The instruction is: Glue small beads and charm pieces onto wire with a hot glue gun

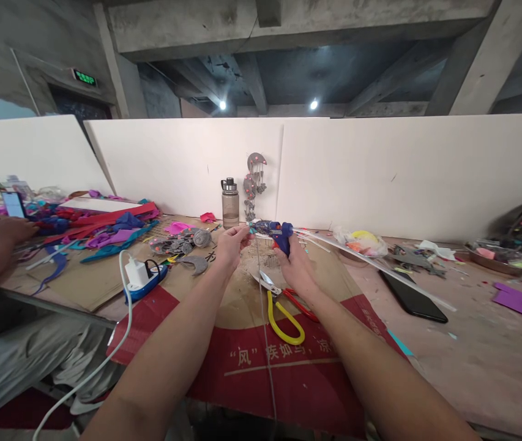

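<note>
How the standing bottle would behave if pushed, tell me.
The bottle would probably tip if pushed high, being taller than wide. The liquid that seems to fill its lower part likely adds weight and steadies it somewhat. Once toppled, its round body may well roll.

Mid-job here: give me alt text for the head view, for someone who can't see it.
The person's right grip holds a blue glue gun aimed toward the left grip; anything pinched there is too small to tell. Below, scissors lie on cardboard; behind, a bottle stands beside a grey ornament.
</note>
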Available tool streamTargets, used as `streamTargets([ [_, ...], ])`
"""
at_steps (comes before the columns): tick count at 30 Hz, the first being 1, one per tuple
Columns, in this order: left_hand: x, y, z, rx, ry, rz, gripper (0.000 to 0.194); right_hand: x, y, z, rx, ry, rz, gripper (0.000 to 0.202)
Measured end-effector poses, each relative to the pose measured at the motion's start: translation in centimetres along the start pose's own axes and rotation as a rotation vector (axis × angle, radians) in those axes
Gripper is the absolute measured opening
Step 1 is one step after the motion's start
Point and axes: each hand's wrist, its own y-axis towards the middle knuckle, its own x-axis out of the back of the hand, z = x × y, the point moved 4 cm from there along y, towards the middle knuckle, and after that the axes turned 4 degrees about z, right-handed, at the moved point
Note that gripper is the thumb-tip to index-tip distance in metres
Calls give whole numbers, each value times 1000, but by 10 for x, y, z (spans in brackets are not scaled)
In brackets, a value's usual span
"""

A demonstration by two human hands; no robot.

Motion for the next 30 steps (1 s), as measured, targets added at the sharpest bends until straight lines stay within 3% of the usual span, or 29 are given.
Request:
streamTargets([
  [7,0,0,0,3,-7,9,30,3,0,1,-63,-40,-8,43],
  [30,-2,-1,-1,4,-26,14,34,3,-2,0,-46,-39,-36,45],
])
